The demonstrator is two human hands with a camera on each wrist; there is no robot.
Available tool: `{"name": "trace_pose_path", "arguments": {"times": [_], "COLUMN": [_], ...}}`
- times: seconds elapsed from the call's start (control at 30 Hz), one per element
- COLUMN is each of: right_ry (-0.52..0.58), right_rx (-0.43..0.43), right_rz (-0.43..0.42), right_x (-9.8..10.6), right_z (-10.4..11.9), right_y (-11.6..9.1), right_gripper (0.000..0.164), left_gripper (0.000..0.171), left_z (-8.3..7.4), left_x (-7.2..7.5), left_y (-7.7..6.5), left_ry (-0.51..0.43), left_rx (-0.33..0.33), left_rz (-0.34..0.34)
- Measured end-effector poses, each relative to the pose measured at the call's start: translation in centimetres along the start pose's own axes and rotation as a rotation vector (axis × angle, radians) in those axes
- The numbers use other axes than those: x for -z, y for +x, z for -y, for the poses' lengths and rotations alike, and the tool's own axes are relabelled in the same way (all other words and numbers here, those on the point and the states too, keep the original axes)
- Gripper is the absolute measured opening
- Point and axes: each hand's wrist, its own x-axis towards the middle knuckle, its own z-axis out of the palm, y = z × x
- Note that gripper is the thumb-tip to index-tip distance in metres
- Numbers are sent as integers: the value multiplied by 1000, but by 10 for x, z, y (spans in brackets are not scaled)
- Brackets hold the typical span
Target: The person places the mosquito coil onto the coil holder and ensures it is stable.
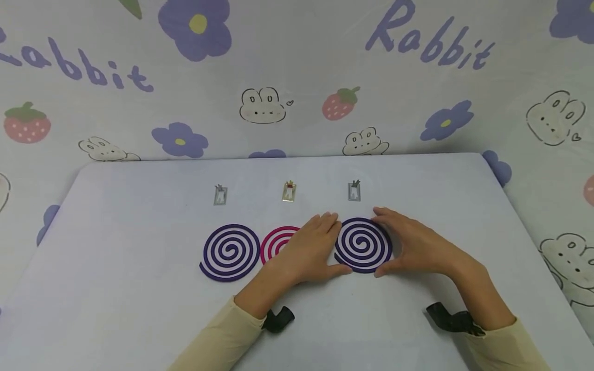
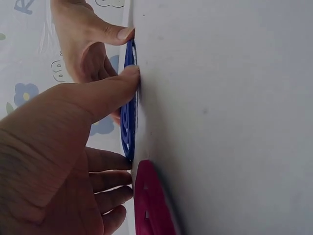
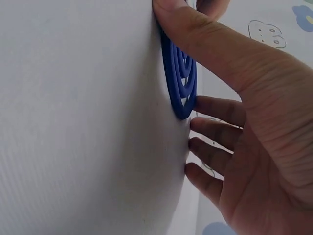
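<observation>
A dark blue mosquito coil (image 1: 363,245) lies at the right of the row on the white table, between both hands. The left hand (image 1: 311,252) holds its left side, thumb at the lower rim and fingers along the upper left rim. From the other side the right hand (image 1: 417,245) grips it, with the forefinger at the upper right rim and the thumb (image 3: 195,29) at the lower right. Under the left hand a pink mosquito coil (image 1: 274,242) is partly hidden. Farther left, a second dark blue coil (image 1: 230,252) lies flat against the pink one.
Behind the coils stand three small metal coil stands in a row: a silver one (image 1: 220,195), a gold one (image 1: 289,191) and another silver one (image 1: 354,190). A printed cloth (image 1: 301,62) hangs beyond the white table's (image 1: 139,319) back edge.
</observation>
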Motion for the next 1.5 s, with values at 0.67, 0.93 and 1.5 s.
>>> {"name": "trace_pose_path", "arguments": {"times": [0.67, 0.93, 1.5], "right_ry": [-37, -68, 13], "right_rx": [15, 20, 69], "right_rz": [-13, -38, -67], "right_x": [-6, -5, 3], "right_z": [7, 8, 15], "right_y": [1, 3, 12], "right_gripper": [114, 112, 112], "left_gripper": [105, 104, 119], "left_z": [-1, 1, 11], "left_x": [0, 2, 11], "left_y": [1, -1, 8], "left_ry": [3, -27, -225], "left_rx": [3, 2, -22], "left_rz": [10, 7, 3]}}
